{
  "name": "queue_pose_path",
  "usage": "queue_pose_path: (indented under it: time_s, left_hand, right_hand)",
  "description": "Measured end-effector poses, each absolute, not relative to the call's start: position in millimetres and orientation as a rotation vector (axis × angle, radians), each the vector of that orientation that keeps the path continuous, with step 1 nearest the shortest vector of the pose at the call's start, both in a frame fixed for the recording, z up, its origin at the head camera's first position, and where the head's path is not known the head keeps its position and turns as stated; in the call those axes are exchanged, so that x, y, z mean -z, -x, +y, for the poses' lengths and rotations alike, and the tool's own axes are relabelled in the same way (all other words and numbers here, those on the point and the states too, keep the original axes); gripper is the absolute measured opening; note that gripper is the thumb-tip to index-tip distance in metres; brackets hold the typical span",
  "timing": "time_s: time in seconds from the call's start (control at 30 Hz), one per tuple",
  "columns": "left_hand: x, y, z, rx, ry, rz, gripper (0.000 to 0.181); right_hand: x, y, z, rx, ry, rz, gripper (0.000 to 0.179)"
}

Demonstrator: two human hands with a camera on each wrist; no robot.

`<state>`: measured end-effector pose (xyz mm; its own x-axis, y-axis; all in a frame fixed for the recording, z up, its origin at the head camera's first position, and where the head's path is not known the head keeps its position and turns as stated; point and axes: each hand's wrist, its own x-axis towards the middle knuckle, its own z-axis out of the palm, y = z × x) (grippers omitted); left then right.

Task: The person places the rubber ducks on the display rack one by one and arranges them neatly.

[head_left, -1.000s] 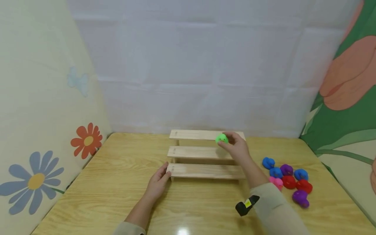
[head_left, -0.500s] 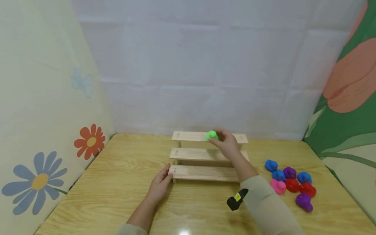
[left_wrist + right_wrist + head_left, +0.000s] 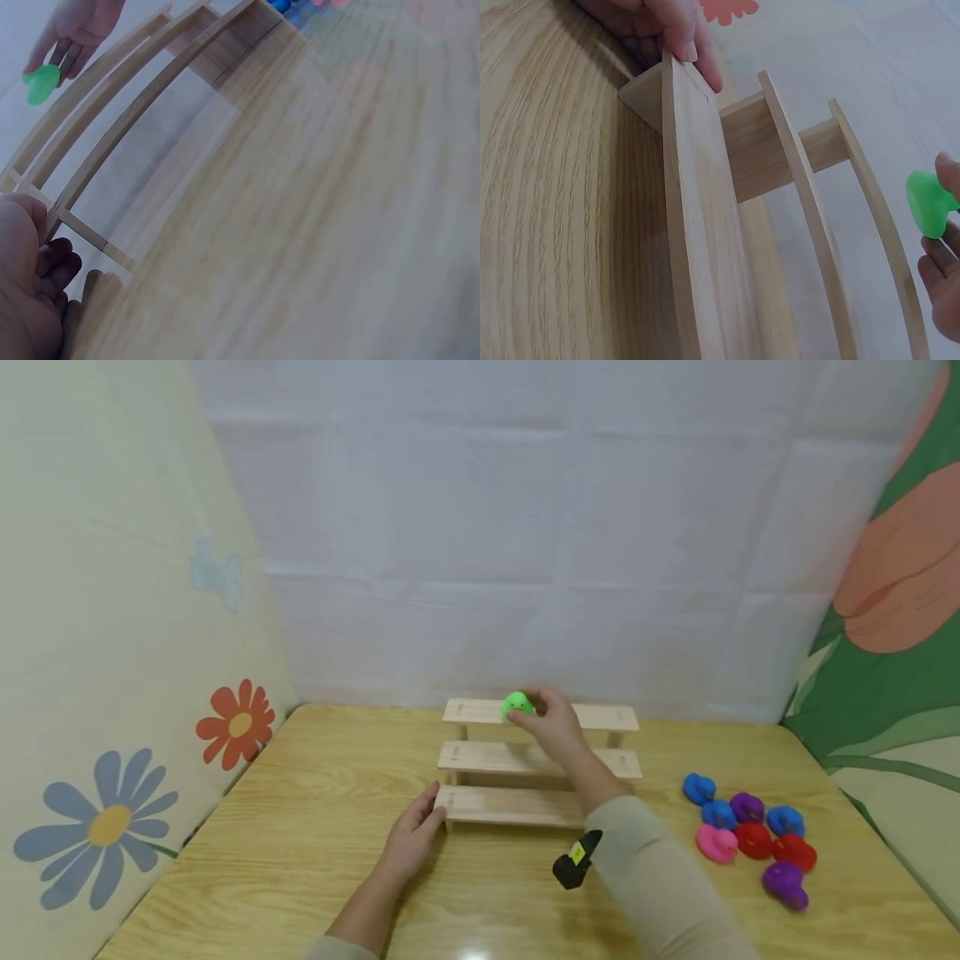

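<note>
From the head, a wooden three-step rack stands on the worktop, nearer its far edge than its near edge. The right hand pinches a green toy duck at the top board, left of its middle. The left hand holds the left end of the bottom board. Near the worktop's right edge sit three blue ducks, two purple ducks, two red ducks and one pink duck, all close together. A white cloth hangs behind the far edge.

From the left wrist, the left hand's thumb is by the end of the bottom board, with its other fingers bent below. Up past the rack, the right hand has the green toy duck by its fingertips.

From the right wrist, a gap shows between the green toy duck and the top board, so the duck is just off the wood.
</note>
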<state>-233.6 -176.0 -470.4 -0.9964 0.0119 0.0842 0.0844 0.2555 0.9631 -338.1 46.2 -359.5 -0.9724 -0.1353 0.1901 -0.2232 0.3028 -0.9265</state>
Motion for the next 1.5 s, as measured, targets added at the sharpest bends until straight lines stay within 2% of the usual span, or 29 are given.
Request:
queue_pose_path:
  time_s: [0.8,1.5]
  left_hand:
    - [470,230,-175,1.876,0.074,-2.434,0.054]
    - [468,230,-175,1.855,0.087,-2.430,0.054]
  right_hand:
    - [359,342,8,-1.746,-0.316,-2.575,0.050]
    - [358,346,-6,-1.677,-0.272,-2.600,0.050]
